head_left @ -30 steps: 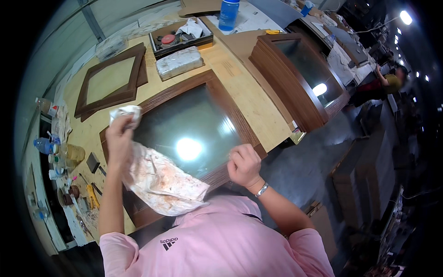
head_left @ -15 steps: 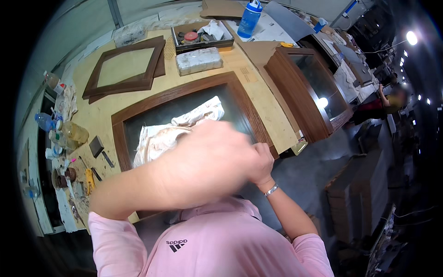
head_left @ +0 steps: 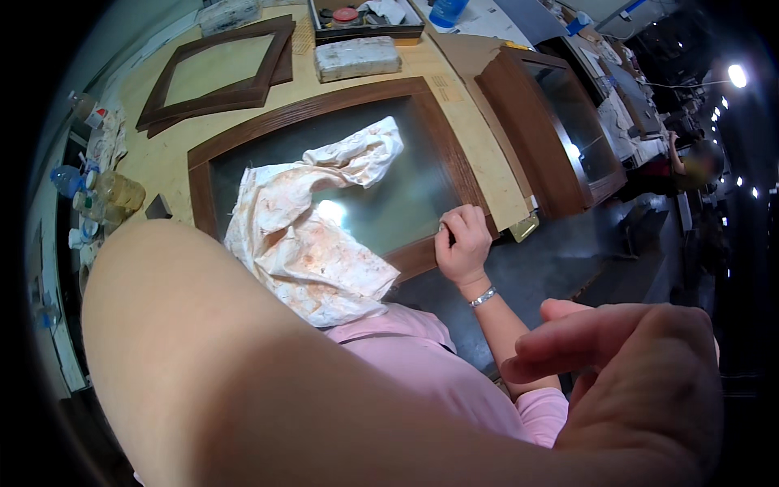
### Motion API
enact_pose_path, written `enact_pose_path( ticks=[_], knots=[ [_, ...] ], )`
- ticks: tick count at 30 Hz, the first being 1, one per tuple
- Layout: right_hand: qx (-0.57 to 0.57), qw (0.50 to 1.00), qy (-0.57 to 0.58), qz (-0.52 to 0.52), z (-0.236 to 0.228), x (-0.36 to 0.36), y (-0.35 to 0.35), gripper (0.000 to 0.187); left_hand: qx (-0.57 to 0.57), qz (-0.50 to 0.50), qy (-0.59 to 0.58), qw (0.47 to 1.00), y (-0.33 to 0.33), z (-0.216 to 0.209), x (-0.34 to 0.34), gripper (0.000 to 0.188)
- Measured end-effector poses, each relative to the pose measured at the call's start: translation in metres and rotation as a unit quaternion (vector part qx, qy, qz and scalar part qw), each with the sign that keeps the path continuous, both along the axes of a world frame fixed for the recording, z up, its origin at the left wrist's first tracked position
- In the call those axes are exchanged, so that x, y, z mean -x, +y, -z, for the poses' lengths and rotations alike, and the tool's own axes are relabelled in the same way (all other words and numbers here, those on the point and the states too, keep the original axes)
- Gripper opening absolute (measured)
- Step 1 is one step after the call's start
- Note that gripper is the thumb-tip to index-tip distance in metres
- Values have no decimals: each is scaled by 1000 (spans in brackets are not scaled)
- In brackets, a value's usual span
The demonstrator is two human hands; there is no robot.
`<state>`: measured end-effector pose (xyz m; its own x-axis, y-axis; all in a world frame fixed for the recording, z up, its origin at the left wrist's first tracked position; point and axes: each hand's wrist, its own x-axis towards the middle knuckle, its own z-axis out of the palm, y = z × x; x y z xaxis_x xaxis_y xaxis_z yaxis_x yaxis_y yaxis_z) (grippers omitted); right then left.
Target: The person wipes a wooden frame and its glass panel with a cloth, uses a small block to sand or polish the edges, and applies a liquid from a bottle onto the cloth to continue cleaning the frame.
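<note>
A brown wood-framed glass door [head_left: 398, 166] lies flat on the workbench. Across its glass and over its near edge spreads a white cloth [head_left: 284, 211] with brown stains. At the door's near right corner is my right hand [head_left: 465, 247], closed with fingers curled; what it pinches, if anything, is too small to make out. My left forearm sweeps large across the foreground. Far over to the lower right, close up and away from the bench, my left hand [head_left: 633, 365] has loosely bent fingers held apart from each other, and no object shows in it.
Two smaller brown frames [head_left: 154, 97] lie overlapped at the far left. A wrapped whitish block [head_left: 357, 58] sits beyond the door, near an open box [head_left: 369, 32]. Bottles [head_left: 118, 195] line the left edge. Brown glass-fronted panels [head_left: 527, 138] stand at right; a person [head_left: 694, 170] is farther off.
My left hand has swung from over the door out to the lower right, uncovering the cloth. My right hand stays near the door's corner. The view has tipped lower.
</note>
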<state>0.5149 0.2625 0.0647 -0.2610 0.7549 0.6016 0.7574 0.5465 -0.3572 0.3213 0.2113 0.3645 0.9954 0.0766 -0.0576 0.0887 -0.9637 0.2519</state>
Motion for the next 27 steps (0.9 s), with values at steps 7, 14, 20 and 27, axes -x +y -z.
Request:
enact_pose_path(
  ticks=[7,14,20,27],
  knots=[
    [-9,1000,10,-20,7,1,1,9,4,-13,5,1000,-2,6,9,28],
    [11,1000,2,-20,-37,42,7,10,10,-13,4,1000,-5,8,24,26],
    [-1,999,12,-35,-20,34,4,10,-3,-15,0,1000,-24,2,24,25],
    [4,1000,2,-30,9,7,1,11,9,-34,-8,999,-32,10,37,24]
  ],
)
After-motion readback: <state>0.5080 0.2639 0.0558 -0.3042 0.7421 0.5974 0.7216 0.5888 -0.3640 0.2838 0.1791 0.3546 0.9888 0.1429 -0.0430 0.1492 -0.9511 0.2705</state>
